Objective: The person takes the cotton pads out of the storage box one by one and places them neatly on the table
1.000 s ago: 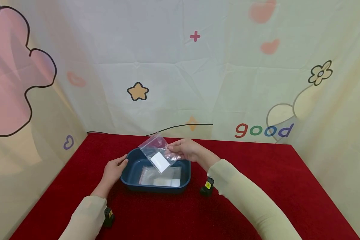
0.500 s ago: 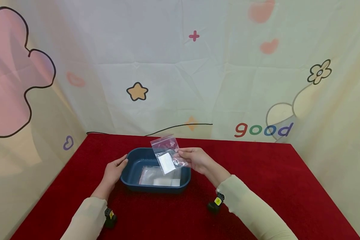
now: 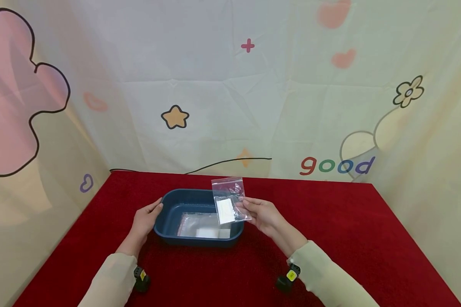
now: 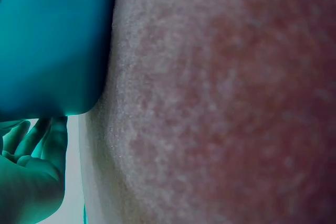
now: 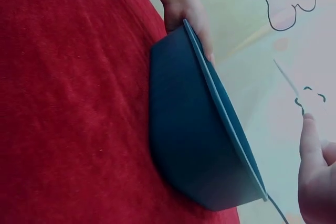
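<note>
In the head view, my right hand (image 3: pixel 264 214) pinches a small clear zip-lock bag (image 3: pixel 230 192) by its right edge. A white rectangle shows in the bag's lower part. The bag is upright over the right side of a blue plastic basin (image 3: pixel 195 241), overlapping its rim. My left hand (image 3: pixel 145 218) grips the basin's left end, thumb at the rim and fingers on the outside. Flat inside the basin lie more clear bags (image 3: pixel 194 224) with white patches, partly hidden by the held bag. The left wrist view shows the basin wall (image 4: pixel 52 45) and my left fingers against it.
The basin stands on a red cloth-covered table (image 3: pixel 330 221). Behind it hangs a pale curtain (image 3: pixel 215 85) with printed shapes and the word "good". Each wrist carries a black strap with a small camera (image 3: pixel 288 277).
My right hand has drawn the bag to the right and slightly down, and the bag has turned from slanted to nearly upright. My left hand and the basin stay where they were.
</note>
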Action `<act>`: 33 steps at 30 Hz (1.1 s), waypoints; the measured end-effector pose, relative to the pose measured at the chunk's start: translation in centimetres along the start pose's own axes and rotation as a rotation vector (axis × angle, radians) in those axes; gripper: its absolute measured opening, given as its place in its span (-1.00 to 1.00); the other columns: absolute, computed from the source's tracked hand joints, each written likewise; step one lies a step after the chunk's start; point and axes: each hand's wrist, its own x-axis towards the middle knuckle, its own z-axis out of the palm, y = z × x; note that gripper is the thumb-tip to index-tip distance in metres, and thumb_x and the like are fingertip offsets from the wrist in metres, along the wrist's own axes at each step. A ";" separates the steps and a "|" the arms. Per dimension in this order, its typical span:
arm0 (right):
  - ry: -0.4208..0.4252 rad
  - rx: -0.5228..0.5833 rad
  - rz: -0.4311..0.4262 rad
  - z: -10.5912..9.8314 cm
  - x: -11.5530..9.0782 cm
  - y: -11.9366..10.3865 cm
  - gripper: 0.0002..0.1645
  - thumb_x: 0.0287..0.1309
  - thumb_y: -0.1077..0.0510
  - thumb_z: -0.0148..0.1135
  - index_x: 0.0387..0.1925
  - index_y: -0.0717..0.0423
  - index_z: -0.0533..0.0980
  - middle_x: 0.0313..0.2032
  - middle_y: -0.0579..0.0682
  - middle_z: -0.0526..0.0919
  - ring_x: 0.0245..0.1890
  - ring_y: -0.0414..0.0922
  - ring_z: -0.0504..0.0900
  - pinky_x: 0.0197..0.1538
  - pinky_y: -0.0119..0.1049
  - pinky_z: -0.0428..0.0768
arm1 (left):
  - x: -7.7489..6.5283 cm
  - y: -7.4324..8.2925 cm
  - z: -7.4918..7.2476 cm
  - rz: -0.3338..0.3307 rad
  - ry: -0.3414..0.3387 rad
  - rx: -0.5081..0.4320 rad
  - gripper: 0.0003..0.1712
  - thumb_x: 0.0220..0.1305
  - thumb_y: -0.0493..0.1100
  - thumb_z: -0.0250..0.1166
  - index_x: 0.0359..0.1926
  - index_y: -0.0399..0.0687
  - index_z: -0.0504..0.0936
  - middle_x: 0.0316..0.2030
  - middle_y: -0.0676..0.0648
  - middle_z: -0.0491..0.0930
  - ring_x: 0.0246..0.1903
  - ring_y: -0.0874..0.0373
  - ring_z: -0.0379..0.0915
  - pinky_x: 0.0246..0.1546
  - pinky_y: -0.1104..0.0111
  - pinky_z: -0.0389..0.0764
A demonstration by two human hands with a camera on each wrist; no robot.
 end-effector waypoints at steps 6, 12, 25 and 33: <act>0.003 0.028 -0.006 -1.6 -0.7 0.5 -0.48 0.53 0.19 0.05 0.41 0.27 0.40 -0.19 -0.11 0.83 -0.24 -0.33 0.80 -0.11 -0.50 0.74 | -0.2 0.1 0.2 0.009 0.014 -0.024 -0.42 0.62 -0.10 0.01 0.53 -0.17 0.25 0.54 -0.29 0.19 0.59 -0.23 0.02 0.55 -0.07 0.24; -0.012 0.047 -0.020 -3.0 -1.6 0.6 -0.43 0.53 0.19 0.05 0.46 0.30 0.31 -0.19 -0.13 0.82 -0.22 -0.33 0.80 -0.08 -0.50 0.74 | -0.2 0.2 0.2 0.007 0.024 -0.031 -0.43 0.62 -0.10 0.00 0.53 -0.16 0.26 0.54 -0.28 0.19 0.59 -0.23 0.03 0.55 -0.07 0.25; 0.009 0.126 0.002 -5.2 -2.9 1.1 -0.36 0.54 0.19 0.03 0.52 0.32 0.19 -0.24 -0.15 0.82 -0.23 -0.32 0.80 -0.09 -0.49 0.74 | -0.1 -0.1 0.2 -0.005 0.021 -0.027 -0.42 0.63 -0.06 0.00 0.54 -0.14 0.25 0.55 -0.27 0.18 0.59 -0.22 0.01 0.55 -0.07 0.24; -0.008 0.125 -0.006 -6.5 -3.1 1.7 -0.32 0.54 0.23 0.01 0.54 0.38 0.10 -0.25 -0.19 0.81 -0.23 -0.36 0.78 -0.10 -0.51 0.74 | -0.2 0.0 0.2 0.000 0.016 -0.035 -0.41 0.63 -0.06 -0.01 0.54 -0.15 0.24 0.55 -0.28 0.17 0.59 -0.23 0.02 0.55 -0.07 0.25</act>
